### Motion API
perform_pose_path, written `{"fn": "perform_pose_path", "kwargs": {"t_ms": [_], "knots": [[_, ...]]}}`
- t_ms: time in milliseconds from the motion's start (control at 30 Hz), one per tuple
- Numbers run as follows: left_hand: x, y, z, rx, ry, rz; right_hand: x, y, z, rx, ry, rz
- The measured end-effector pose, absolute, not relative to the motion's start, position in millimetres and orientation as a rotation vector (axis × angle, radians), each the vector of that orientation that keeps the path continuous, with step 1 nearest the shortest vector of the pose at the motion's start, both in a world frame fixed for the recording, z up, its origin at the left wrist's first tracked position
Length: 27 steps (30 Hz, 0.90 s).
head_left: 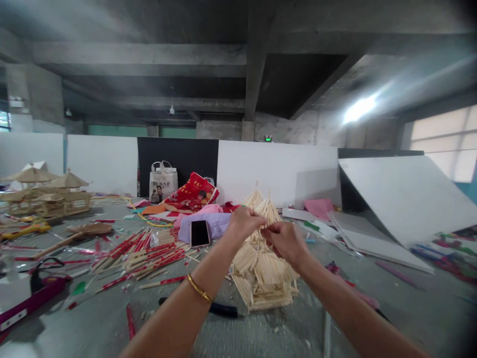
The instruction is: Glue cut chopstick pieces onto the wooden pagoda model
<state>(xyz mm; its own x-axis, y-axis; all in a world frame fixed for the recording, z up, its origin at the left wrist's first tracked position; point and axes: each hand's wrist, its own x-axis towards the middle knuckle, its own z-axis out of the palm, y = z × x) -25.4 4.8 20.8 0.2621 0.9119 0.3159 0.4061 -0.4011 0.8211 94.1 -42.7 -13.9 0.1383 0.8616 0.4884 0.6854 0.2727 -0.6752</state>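
Observation:
A small tower-like model (274, 271) built of thin pale wooden sticks stands on the grey table, with pointed roofs at its top. My left hand (244, 222) reaches in at the upper part of the model, its fingers pinched together. Close beside it, lower and to the right, my right hand (286, 242) is also closed in a pinch. Whatever lies between the fingertips of either hand is too small to make out. Both hands hide part of the model's middle. Behind my left forearm, a dark-handled tool (223, 311) lies partly covered.
Bundles of sticks with red wrappers (149, 258) spread to the left, beside a phone (199, 233) on purple cloth. Two finished wooden pavilions (69, 191) stand far left. A purple power strip (33, 303) lies near left. White boards (413, 194) lean at right.

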Motion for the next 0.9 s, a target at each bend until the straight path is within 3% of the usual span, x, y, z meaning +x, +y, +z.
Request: {"fn": "perform_pose_path", "kwargs": {"t_ms": [900], "knots": [[-15, 4, 5, 2.135, 1.339, 1.288, 119, -74, -40, -1.526, -1.841, -0.556]]}}
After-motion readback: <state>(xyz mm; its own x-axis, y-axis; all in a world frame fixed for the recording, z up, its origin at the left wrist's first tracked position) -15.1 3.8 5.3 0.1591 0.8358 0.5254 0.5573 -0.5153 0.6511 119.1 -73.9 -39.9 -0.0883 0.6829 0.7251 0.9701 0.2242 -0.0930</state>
